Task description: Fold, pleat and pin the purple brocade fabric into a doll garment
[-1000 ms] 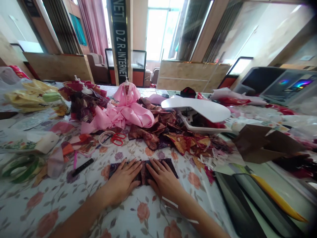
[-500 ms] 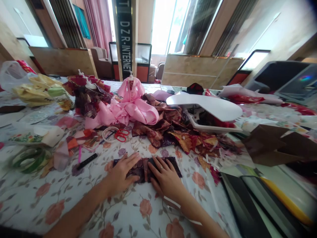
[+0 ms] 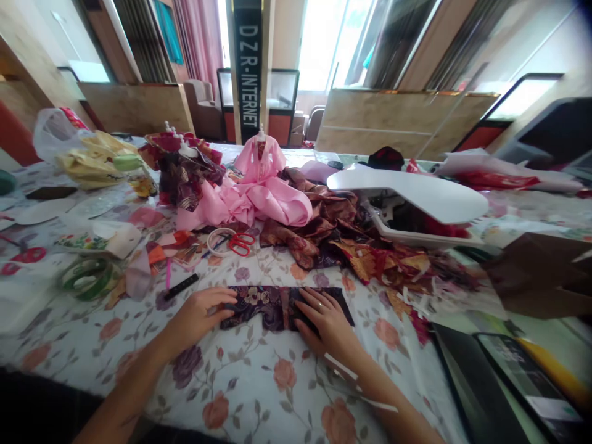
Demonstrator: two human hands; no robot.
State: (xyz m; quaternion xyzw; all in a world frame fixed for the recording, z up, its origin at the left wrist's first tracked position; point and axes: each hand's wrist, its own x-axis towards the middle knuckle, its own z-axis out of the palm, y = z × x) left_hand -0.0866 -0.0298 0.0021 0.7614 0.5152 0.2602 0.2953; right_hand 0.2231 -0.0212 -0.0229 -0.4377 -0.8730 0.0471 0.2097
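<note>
- The cloth in work is a dark floral brocade strip [image 3: 256, 300], which lies nearly flat on the flower-printed tablecloth [image 3: 259, 354], directly in front of the person; a reddish-brown band crosses it near its middle.
- The right hand [image 3: 329, 317] lies with its palm down over the right part of the strip. Its fingers are extended and a little spread, not clenched; they seem to press, and not to grip.
- The left hand [image 3: 198, 313] is at the left end of the strip. The fingers are loosely bent, with the thumb apart from them, and the fingertips reach the edge of the cloth. I cannot tell whether they press it or only touch it.
- The step in hand, as I judge it, is the smoothing and arranging of the strip.
- The lower edge of the strip is not straight: there is a step in it between the two hands. The next move therefore calls, in my opinion, for a steady right hand as the anchor, while the left one draws its end gently outward and levels this edge.
- The red-handled scissors [image 3: 241, 244] and a black bar [image 3: 182, 286] lie beyond the strip, toward its left, and neither hand touches them.
</note>
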